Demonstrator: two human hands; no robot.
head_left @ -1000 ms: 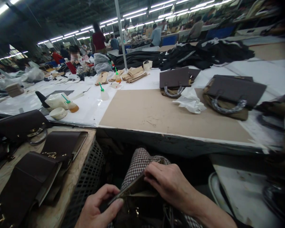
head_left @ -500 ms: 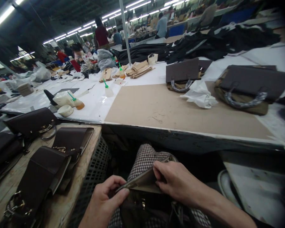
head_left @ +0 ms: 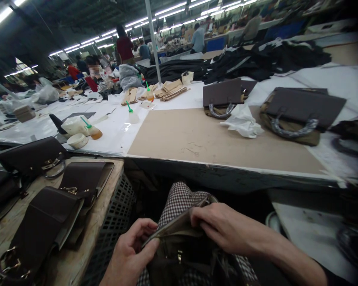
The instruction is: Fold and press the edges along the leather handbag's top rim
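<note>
A dark handbag (head_left: 167, 262) with gold-coloured metal fittings lies across my lap, over checked cloth (head_left: 179, 198). My left hand (head_left: 134, 246) pinches the near-left end of the bag's edge between thumb and fingers. Farther along the same edge, my right hand (head_left: 211, 222) has its fingers curled over the rim at the bag's opening. Between the two hands the edge runs slanting, with a grey-olive lining showing below it. The tips of my right fingers are partly hidden inside the opening.
Dark brown bags (head_left: 47, 218) lie on a wooden board (head_left: 104, 198) at left, above a plastic crate (head_left: 116, 210). On the table stand glue bottles with green nozzles (head_left: 133, 115), crumpled white paper (head_left: 244, 121) and two handled bags (head_left: 304, 111). People work farther back.
The whole view has shifted slightly. My right hand has its fingers tucked closer against the bag's edge; my left hand keeps its pinch.
</note>
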